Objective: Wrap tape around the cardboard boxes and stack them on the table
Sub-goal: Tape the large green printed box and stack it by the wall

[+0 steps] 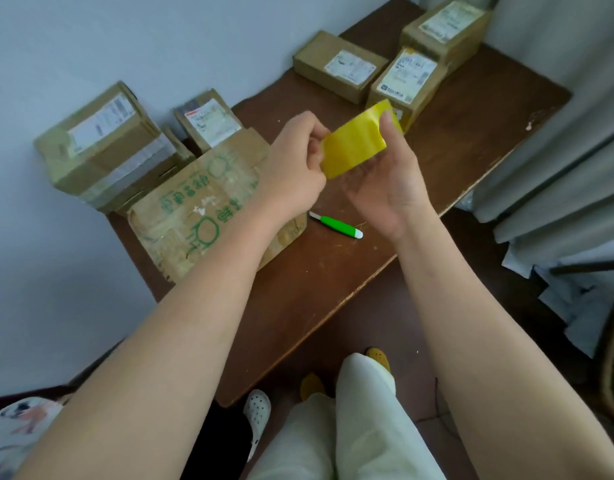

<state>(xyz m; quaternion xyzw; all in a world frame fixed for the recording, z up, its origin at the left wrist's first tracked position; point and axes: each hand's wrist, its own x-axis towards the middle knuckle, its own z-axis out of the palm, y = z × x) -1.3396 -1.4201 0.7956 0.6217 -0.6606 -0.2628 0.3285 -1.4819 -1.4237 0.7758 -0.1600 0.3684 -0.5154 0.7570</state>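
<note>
A room in a home, used as a packing corner — a worn brown counter (333, 271) against a plain pale wall (91, 39), labelled cardboard boxes (340, 65) piled on it, grey curtains (558, 161) alongside, house slippers (257, 414) on the floor.

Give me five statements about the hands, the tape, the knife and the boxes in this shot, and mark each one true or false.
1. The yellow tape roll is held in the air between both hands. True.
2. The left hand rests flat on the green-printed box. False: it pinches the roll's edge.
3. The green-handled knife lies on the table, untouched. True.
4. The right hand grips the knife. False: it holds the tape roll.
5. Boxes with white labels sit at the table's far end. True.
</note>
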